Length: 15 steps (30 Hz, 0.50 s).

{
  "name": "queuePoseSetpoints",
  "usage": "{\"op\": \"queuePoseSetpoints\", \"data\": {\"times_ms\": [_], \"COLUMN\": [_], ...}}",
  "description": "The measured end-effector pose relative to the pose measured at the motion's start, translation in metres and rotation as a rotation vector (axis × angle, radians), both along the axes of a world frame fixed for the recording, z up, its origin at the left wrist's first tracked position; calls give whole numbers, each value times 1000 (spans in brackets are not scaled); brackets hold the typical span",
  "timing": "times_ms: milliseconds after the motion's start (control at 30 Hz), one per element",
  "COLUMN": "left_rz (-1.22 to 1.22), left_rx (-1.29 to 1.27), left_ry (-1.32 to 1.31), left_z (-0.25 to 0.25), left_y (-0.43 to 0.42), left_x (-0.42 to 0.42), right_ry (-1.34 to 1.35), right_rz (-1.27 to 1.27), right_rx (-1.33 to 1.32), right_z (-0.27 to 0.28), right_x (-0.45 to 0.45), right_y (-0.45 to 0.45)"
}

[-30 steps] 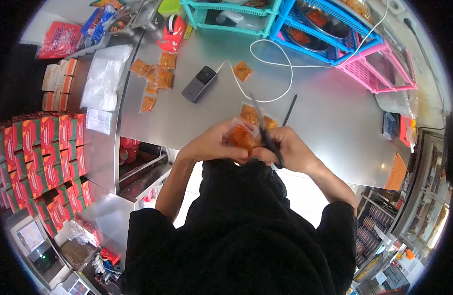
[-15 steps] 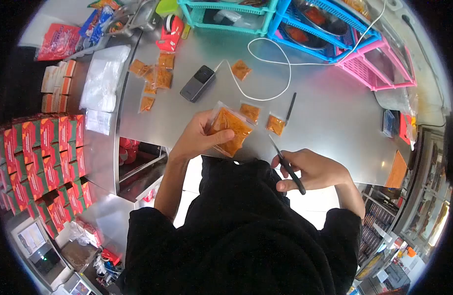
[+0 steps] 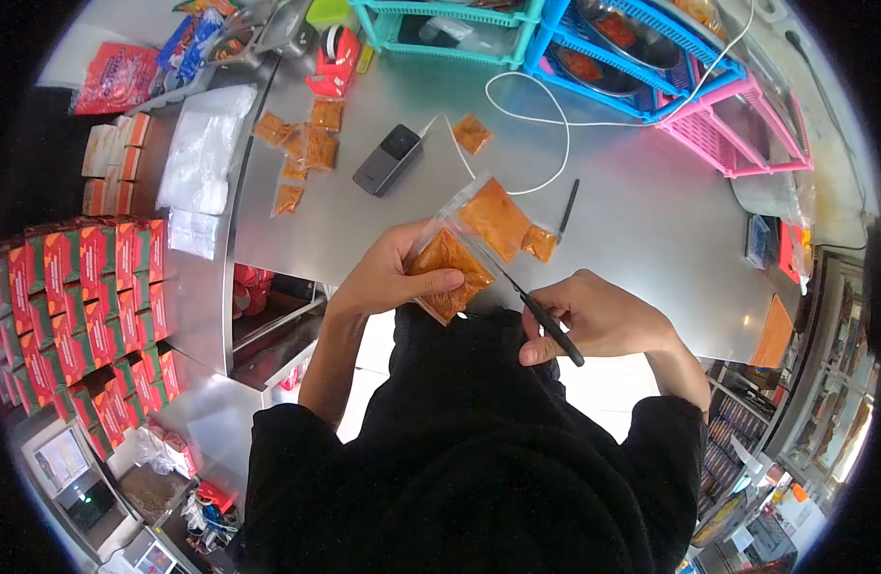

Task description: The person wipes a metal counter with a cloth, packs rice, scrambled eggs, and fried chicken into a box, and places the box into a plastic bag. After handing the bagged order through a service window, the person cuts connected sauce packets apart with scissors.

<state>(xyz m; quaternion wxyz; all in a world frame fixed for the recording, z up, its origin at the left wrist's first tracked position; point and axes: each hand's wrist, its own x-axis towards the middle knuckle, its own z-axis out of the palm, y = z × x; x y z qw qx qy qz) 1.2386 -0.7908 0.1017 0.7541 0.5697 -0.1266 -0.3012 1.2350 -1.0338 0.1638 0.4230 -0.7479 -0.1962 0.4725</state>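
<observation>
My left hand [image 3: 397,275] grips an orange-filled clear packet [image 3: 450,271] between thumb and fingers, over the table's front edge. A second orange packet [image 3: 495,216] lies spread just beyond it, their clear borders meeting; whether they are joined I cannot tell. My right hand [image 3: 603,320] is closed on black-handled scissors [image 3: 552,327], whose blades point up and left at the packets' edge. Right of the second packet is a small orange packet [image 3: 539,243] on the steel table. Farther back lies another small packet [image 3: 472,135].
A grey power bank [image 3: 389,160] with a white cable [image 3: 567,143] lies mid-table. Several small packets [image 3: 318,148] sit at left, near clear bags [image 3: 206,153]. A black stick [image 3: 569,206] lies at right. Teal, blue and pink racks [image 3: 727,124] line the back.
The packets were bunched between both hands, then my hands parted. Since then the second large packet has come into view beyond the held one, and the scissors have moved slightly left, to its edge.
</observation>
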Motion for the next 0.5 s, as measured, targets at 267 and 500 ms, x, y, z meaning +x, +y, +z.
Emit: {"op": "queuePoseSetpoints", "data": {"times_ms": [267, 500], "left_rz": [-99, -195], "left_rx": [67, 71], "left_ry": [-10, 155], "left_z": [-1, 6], "left_y": [1, 0], "left_x": [1, 5], "right_ry": [-45, -107], "right_rz": [-95, -142], "right_rx": [89, 132], "right_z": [-9, -12], "right_x": [-4, -2], "right_y": [6, 15]}}
